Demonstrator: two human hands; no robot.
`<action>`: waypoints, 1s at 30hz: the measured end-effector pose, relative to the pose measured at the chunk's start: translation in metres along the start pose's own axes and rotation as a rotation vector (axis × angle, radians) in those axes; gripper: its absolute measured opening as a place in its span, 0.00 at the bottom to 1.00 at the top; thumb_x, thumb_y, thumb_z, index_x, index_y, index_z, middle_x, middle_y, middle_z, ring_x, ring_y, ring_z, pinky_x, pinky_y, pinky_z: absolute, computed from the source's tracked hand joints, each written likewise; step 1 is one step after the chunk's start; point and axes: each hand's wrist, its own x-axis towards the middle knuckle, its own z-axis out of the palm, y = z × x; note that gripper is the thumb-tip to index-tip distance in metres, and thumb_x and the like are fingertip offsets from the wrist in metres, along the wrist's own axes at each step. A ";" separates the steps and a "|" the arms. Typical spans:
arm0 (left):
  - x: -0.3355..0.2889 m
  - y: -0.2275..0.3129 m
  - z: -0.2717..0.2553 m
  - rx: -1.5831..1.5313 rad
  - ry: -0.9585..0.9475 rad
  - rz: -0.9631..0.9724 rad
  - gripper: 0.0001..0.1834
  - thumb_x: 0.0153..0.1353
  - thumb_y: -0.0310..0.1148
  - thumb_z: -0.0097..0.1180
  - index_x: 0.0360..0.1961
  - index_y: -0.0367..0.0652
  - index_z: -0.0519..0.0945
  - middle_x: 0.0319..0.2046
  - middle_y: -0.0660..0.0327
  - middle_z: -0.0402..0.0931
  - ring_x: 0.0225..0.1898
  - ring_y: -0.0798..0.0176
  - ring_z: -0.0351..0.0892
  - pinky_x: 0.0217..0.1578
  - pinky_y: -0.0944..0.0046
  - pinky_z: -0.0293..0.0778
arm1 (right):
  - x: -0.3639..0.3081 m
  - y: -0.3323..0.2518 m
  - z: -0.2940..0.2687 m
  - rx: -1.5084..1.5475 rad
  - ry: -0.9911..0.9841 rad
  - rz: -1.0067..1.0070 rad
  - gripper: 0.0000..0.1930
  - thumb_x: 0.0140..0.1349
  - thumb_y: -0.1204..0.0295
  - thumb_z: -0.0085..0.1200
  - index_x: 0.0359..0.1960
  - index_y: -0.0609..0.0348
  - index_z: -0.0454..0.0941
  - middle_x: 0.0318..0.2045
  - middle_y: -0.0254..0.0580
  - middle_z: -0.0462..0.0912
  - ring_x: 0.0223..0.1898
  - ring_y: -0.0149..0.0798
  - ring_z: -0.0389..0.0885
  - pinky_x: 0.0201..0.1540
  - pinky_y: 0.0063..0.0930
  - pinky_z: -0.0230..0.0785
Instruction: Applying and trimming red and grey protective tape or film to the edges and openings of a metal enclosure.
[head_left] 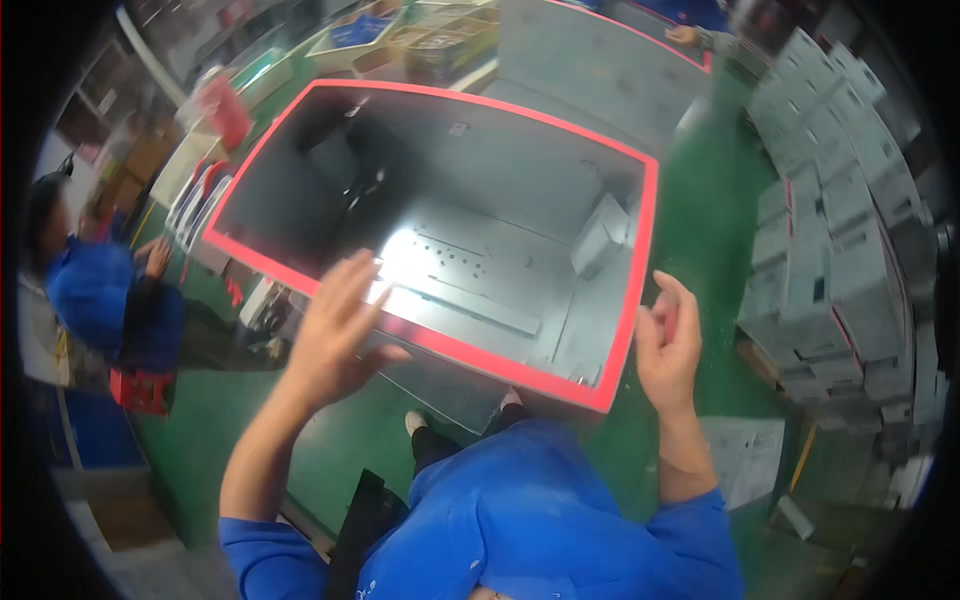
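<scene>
A large grey metal cabinet lies with its open side up in front of me. Red strip runs all round its rim. Inside are a dark, shiny wall, a floor with small holes and a light box-shaped bracket at the right. Over the near rim, left of its middle, my left hand is open with fingers stretched and nothing in it. Beside the right rim is my right hand, its fingers loosely curved and apart from the thumb. No held thing shows there; whether the thumb touches the rim, I cannot tell.
Grey metal boxes stand stacked along the right. A co-worker in blue is at the left, near a red crate. Another person's hand rests by a grey panel behind the cabinet. Bins stand at the back.
</scene>
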 end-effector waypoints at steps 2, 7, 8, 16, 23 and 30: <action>-0.005 -0.043 -0.012 0.014 0.048 -0.009 0.37 0.44 0.44 0.62 0.55 0.39 0.68 0.53 0.49 0.66 0.58 0.44 0.62 0.56 0.49 0.59 | -0.005 -0.018 0.010 -0.042 -0.011 0.066 0.20 0.59 0.75 0.50 0.53 0.65 0.64 0.36 0.33 0.70 0.33 0.26 0.65 0.37 0.20 0.63; -0.019 -0.120 -0.026 -0.023 -0.011 -0.107 0.27 0.55 0.40 0.52 0.56 0.40 0.67 0.50 0.51 0.69 0.52 0.49 0.67 0.51 0.54 0.63 | 0.011 -0.004 0.020 0.147 0.053 0.294 0.29 0.55 0.71 0.56 0.57 0.66 0.60 0.38 0.35 0.72 0.38 0.28 0.71 0.42 0.23 0.66; -0.014 -0.113 -0.026 0.059 -0.041 -0.034 0.25 0.57 0.38 0.50 0.56 0.43 0.68 0.49 0.54 0.71 0.49 0.53 0.70 0.47 0.56 0.65 | 0.013 0.000 0.015 0.202 0.063 0.364 0.29 0.55 0.70 0.57 0.57 0.65 0.60 0.37 0.35 0.73 0.37 0.28 0.71 0.41 0.23 0.66; -0.020 -0.120 -0.024 0.083 -0.089 0.039 0.25 0.60 0.44 0.44 0.57 0.45 0.67 0.45 0.56 0.72 0.41 0.54 0.73 0.40 0.57 0.67 | 0.035 0.000 0.021 0.303 0.091 0.726 0.28 0.52 0.64 0.61 0.53 0.61 0.66 0.35 0.33 0.75 0.35 0.26 0.73 0.32 0.20 0.67; -0.023 -0.123 -0.027 0.069 -0.125 0.044 0.27 0.60 0.46 0.46 0.56 0.40 0.67 0.43 0.56 0.73 0.38 0.54 0.74 0.36 0.57 0.67 | 0.001 -0.010 0.023 0.474 0.097 0.720 0.28 0.52 0.64 0.61 0.52 0.65 0.67 0.37 0.33 0.74 0.37 0.26 0.74 0.38 0.20 0.68; -0.019 -0.126 -0.026 0.037 -0.124 0.085 0.30 0.57 0.46 0.49 0.56 0.38 0.66 0.45 0.52 0.73 0.42 0.52 0.74 0.37 0.56 0.68 | 0.022 -0.006 0.033 -0.397 0.133 0.528 0.25 0.59 0.53 0.48 0.47 0.64 0.70 0.50 0.53 0.73 0.48 0.50 0.74 0.48 0.37 0.66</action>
